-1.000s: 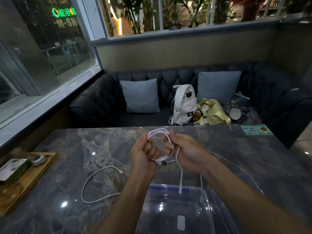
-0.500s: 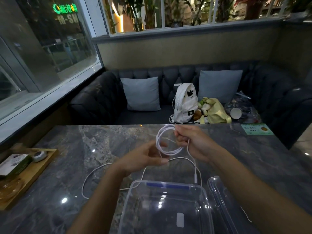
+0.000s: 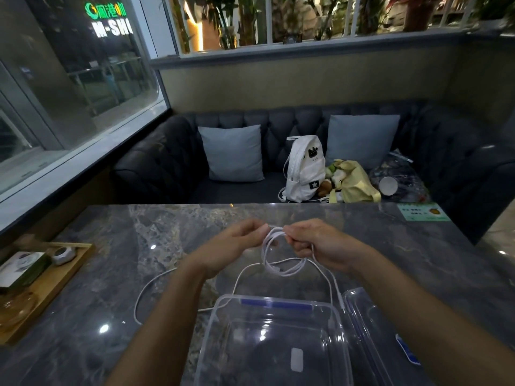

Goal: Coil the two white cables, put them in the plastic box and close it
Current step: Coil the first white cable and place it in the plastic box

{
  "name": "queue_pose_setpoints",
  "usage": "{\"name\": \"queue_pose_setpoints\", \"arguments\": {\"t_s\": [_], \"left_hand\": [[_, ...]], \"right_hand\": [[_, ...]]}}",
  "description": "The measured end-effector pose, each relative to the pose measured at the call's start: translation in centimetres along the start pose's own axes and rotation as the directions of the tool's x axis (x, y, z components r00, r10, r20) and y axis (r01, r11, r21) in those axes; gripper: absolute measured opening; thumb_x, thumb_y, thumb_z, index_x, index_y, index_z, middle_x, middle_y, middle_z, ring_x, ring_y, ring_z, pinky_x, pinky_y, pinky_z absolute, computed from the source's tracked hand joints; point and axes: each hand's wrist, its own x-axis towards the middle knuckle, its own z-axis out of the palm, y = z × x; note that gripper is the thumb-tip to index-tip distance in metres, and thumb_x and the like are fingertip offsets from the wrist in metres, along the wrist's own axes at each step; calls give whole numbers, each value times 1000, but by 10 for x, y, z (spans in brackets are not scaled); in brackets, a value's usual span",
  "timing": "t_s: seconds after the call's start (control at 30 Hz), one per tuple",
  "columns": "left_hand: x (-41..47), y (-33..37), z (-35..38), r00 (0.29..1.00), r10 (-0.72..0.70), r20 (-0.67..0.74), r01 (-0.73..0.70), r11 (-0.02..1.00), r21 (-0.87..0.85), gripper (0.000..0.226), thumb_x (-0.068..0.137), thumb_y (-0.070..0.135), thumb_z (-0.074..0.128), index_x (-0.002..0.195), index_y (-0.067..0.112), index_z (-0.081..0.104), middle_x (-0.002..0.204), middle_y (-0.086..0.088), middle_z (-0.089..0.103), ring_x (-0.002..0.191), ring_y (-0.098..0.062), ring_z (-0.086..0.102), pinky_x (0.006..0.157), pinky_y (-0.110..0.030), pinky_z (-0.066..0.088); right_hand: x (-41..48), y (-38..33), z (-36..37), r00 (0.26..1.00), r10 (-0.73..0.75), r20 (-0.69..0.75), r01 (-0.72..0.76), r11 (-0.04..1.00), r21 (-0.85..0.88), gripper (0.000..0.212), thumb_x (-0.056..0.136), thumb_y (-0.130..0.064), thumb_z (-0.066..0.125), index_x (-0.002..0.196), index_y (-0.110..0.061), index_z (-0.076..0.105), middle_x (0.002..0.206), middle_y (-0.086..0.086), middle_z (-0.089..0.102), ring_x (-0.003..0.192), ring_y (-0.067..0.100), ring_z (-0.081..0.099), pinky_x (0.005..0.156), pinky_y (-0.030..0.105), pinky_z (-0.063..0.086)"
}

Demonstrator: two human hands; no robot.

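Plastic box [image 3: 276, 304] is cut off by the frame's bottom edge. Its lid [image 3: 359, 307] lies to the R, partly under the R forearm. Can't tell if the loose white cable [image 3: 147, 285] on the table [image 3: 125, 246] is a 2nd one or the coil's tail. Coil [image 3: 281, 270] hangs above the table, just beyond the box. L hand [image 3: 234, 246] & R hand [image 3: 317, 243] pinch its top w/ curled fingers, loops dangling below.

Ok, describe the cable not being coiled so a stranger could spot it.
On the grey marble table, look left of the clear plastic box. A thin white cable lies there in a loose open curve. Unlike the coiled cable, it lies flat, unheld.
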Motion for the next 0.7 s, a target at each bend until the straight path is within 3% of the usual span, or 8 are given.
{"name": "queue_pose_setpoints", "arguments": {"t_s": [0.07,0.23,0.37,0.47,0.57,0.63,0.7], "left_hand": [[6,4,10,1000,-12,11,12,1000,-13,30,94,31,44,91,4,57,73,-3,59,68,-14,60,74,-28,50],[14,-1,21,974,-111,198,164,946,-280,35,98,29,37,68,14,49,43,11,32,39,-5,29,43,-18,36],[21,-8,30,980,-191,55,198,915,-352,45,98,32,36,55,19,43,40,11,24,34,-3,15,35,-13,14],[24,-10,26,969,-229,-98,184,923,-338,44,97,27,37,54,22,32,38,11,24,31,-5,16,35,-11,13],[25,-14,20,954,-210,-215,148,951,-271,47,97,31,39,51,23,31,36,11,26,30,-6,19,34,-12,16],[25,-18,20,945,-177,-276,126,973,-193,55,96,40,40,44,24,33,37,10,27,32,-7,22,35,-15,18],[25,-22,24,928,-128,-349,108,991,-76,55,96,40,40,43,23,36,37,11,31,33,-8,25,40,-20,21]], "right_hand": [[3,2,4,1000,7,31,-7,1000,12,32,96,-9,40,68,-8,55,51,-13,53,45,1,36,42,11,31],[2,7,6,999,8,54,-7,1000,-15,32,96,-10,39,71,-8,59,49,-12,53,47,2,39,46,14,37],[0,12,2,999,-17,-28,12,985,-171,27,92,-23,49,74,-12,66,57,-9,58,57,7,50,59,19,42],[-5,13,-6,998,-17,-63,-5,941,-340,21,90,-26,54,76,-20,70,66,-14,65,68,-3,57,68,14,45],[-12,11,-18,996,-5,-88,-46,823,-567,21,88,-25,58,74,-19,72,77,-2,68,77,10,61,80,29,47],[-17,6,-22,997,47,-66,-79,750,-657,22,87,-27,60,72,-16,72,63,6,60,60,17,52,63,31,44],[-20,0,-23,994,93,-50,-104,801,-589,20,84,-25,65,69,-13,71,46,-3,45,45,8,37,45,21,34]]}}
